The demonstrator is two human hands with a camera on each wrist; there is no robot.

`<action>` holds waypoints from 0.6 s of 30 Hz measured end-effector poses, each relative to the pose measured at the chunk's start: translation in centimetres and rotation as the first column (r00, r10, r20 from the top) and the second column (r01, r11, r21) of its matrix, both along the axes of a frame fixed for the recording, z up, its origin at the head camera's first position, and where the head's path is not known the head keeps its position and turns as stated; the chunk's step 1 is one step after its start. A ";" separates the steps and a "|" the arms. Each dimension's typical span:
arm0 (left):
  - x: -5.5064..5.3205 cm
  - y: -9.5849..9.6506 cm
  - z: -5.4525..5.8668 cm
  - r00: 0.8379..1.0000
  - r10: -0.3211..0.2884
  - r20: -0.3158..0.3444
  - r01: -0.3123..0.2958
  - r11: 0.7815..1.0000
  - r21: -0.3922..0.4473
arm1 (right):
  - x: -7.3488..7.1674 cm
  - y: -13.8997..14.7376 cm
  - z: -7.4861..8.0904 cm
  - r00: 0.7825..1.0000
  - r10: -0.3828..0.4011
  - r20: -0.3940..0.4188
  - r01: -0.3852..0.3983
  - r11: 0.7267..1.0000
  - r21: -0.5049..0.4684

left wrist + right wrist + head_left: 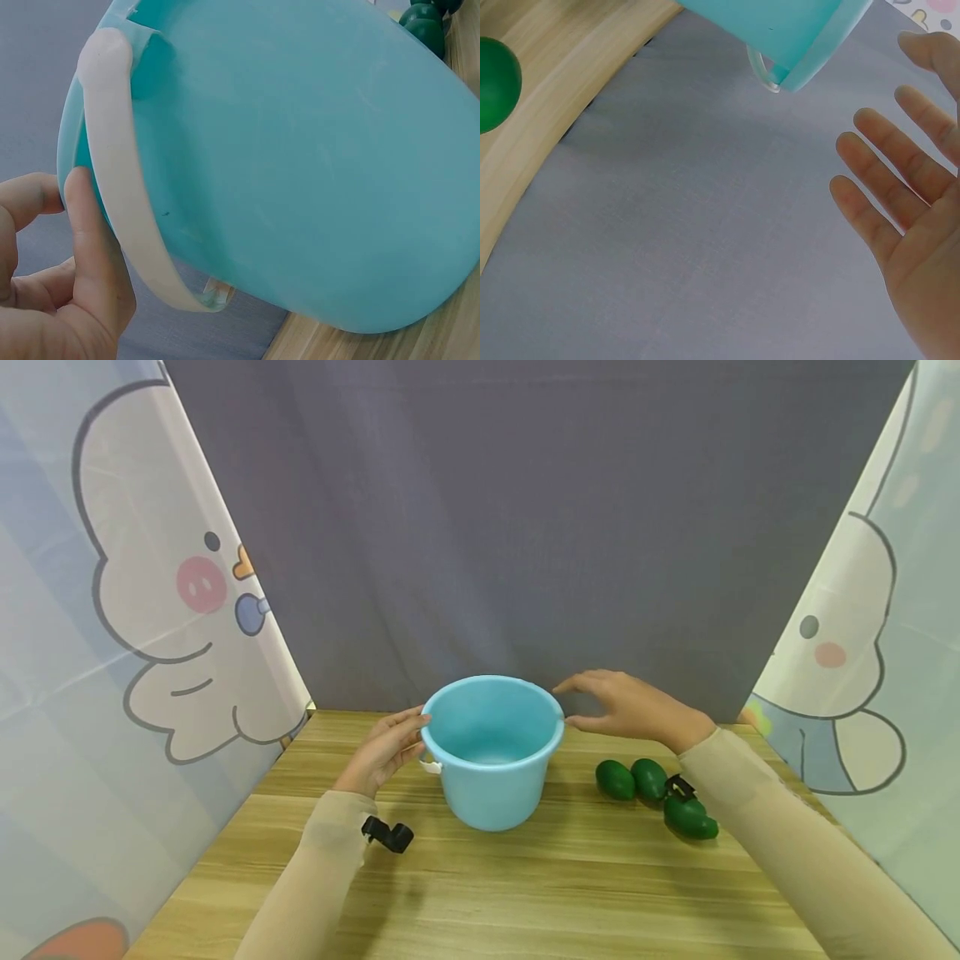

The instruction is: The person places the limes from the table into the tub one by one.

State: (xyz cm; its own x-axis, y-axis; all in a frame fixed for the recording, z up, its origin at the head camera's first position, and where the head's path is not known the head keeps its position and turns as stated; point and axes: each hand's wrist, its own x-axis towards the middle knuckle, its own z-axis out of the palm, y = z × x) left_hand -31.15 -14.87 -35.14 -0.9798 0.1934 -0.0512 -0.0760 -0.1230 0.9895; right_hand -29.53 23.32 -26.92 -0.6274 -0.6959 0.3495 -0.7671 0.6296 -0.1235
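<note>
A light blue plastic bucket [491, 793] stands upright on the wooden table, its opening facing up. Its white handle [120, 157] hangs down the side by the left hand. My left hand [385, 750] is at the left of the rim; in the left wrist view its fingertips [79, 187] pinch the rim's edge, with one finger tucked under the lip. On the other side, my right hand [626, 703] hovers beside the rim with fingers spread and nothing held. The right wrist view shows that hand [922, 202] apart from the bucket [780, 26].
Several smooth dark green oval fruits [615, 780] lie on the table [480, 893] right of the bucket, partly under the right forearm. A grey curtain [525, 527] hangs behind the table. Cartoon-printed cloths [150, 693] flank both sides.
</note>
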 end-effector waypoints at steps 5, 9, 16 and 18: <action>-0.1 -0.1 -0.1 1.000 -0.001 0.001 0.001 1.000 -0.006 | 0.2 0.4 -0.2 1.000 -0.010 0.015 0.010 1.000 0.006; -0.2 -0.1 -0.1 1.000 0.003 0.004 -0.003 1.000 -0.009 | 0.4 0.9 -0.5 1.000 -0.013 0.018 0.013 1.000 -0.002; -0.1 0.0 0.0 1.000 0.011 0.009 -0.011 1.000 -0.013 | 0.5 1.4 -1.3 0.997 -0.056 0.055 0.057 0.998 -0.006; 0.0 0.0 0.0 1.000 0.016 0.010 -0.016 1.000 -0.014 | 0.5 1.5 -1.5 0.997 -0.059 0.059 0.059 0.998 -0.003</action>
